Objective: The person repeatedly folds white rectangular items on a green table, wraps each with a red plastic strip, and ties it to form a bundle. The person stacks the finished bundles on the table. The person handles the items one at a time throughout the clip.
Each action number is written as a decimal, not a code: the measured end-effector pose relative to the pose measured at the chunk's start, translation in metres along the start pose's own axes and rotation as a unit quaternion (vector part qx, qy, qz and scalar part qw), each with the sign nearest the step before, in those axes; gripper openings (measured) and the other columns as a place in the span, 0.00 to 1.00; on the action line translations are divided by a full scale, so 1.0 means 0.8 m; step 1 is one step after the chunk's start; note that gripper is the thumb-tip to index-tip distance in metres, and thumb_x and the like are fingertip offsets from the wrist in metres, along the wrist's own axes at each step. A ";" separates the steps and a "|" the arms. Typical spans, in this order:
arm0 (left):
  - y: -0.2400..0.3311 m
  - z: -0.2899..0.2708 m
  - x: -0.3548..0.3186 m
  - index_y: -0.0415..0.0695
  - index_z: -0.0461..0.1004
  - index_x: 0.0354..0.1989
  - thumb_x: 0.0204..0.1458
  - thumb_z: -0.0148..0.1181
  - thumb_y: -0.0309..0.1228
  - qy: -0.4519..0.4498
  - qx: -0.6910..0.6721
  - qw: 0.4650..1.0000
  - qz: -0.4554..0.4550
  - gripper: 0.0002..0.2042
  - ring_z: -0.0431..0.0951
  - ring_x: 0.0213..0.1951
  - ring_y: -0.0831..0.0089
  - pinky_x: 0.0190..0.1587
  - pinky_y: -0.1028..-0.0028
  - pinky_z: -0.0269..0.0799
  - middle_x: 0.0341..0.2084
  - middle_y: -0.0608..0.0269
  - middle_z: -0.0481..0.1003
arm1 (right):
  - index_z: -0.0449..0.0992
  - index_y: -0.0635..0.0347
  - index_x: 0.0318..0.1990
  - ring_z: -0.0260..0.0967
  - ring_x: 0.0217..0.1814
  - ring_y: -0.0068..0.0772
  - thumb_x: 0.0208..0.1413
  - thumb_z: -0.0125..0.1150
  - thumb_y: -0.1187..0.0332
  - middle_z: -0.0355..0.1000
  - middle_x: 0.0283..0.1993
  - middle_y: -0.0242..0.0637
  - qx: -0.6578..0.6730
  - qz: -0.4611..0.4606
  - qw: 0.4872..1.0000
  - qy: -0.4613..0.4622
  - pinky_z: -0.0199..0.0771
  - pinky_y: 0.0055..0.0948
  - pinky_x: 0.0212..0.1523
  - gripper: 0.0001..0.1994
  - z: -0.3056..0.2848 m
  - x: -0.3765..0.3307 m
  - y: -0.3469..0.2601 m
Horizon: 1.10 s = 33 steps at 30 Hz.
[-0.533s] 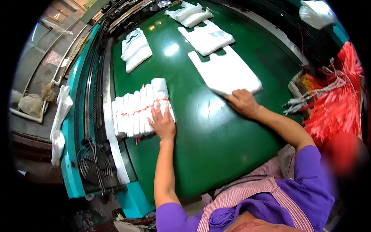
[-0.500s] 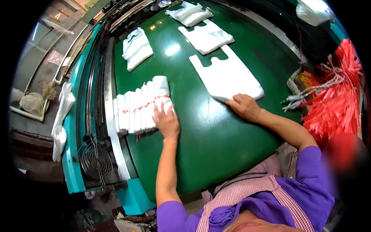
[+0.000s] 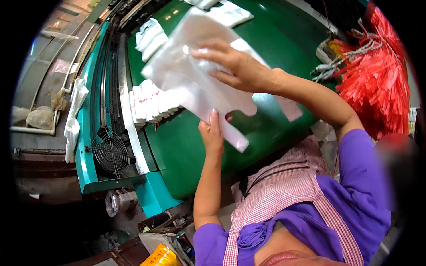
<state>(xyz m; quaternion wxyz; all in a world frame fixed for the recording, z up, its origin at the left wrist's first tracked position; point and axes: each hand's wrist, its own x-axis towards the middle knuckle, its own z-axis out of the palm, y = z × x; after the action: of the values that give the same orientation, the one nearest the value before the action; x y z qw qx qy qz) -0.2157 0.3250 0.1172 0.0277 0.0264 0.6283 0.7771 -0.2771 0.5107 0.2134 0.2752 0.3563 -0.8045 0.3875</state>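
Observation:
A white plastic bag or stack of bags (image 3: 195,86) with cut-out handles is raised at a tilt above the green tabletop (image 3: 177,155). My left hand (image 3: 213,135) grips it near the handle end, with the thumb on top. Over its middle lies my right hand (image 3: 235,68), palm down with fingers apart. To the left of the held bag, a row of folded white bag bundles (image 3: 148,102) bound with red strips sits on the table, partly covered by the bag.
More white bags lie at the far left (image 3: 151,39) and the far side (image 3: 230,14) of the table. A large bunch of red plastic strips (image 3: 375,84) hangs at the right. Along the left edge runs a teal machine frame (image 3: 88,168) with a round wire guard (image 3: 111,153).
The bag that lay flat at the right has been lifted and turned, its handles now toward me. My left hand left the tied bundles and took hold of it; my right hand moved up and left.

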 end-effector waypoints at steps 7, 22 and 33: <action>-0.048 -0.081 -0.137 0.38 0.55 0.64 0.55 0.51 0.23 -0.016 -0.001 0.981 -0.195 0.27 0.74 0.39 0.71 0.39 0.77 0.72 0.44 0.58 0.70 | 0.65 0.63 0.58 0.37 0.75 0.50 0.45 0.65 0.48 0.49 0.69 0.49 0.014 0.106 0.904 -0.413 0.42 0.60 0.66 0.36 -0.039 -0.245 -0.006; -0.039 -0.033 -0.008 0.40 0.75 0.40 0.57 0.52 0.32 -0.182 0.466 0.859 0.103 0.10 0.78 0.24 0.54 0.26 0.63 0.71 0.19 0.49 0.75 | 0.73 0.56 0.39 0.65 0.57 0.44 0.56 0.57 0.67 0.70 0.48 0.40 0.118 0.048 0.966 -0.225 0.62 0.44 0.56 0.06 -0.017 -0.231 0.023; -0.058 -0.022 -0.063 0.37 0.70 0.51 0.47 0.51 0.18 -0.210 0.585 0.686 0.378 0.19 0.72 0.49 0.51 0.50 0.60 0.69 0.50 0.46 0.70 | 0.75 0.61 0.35 0.70 0.42 0.52 0.52 0.55 0.62 0.72 0.39 0.50 -0.016 0.167 0.951 -0.262 0.69 0.47 0.43 0.11 0.099 -0.185 0.028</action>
<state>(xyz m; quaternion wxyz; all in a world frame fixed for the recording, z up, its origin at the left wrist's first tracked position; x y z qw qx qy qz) -0.1663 0.3134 0.0675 -0.1584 0.4349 0.8699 0.1703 -0.2196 0.5091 0.0544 -0.0080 0.3017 -0.9021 0.3083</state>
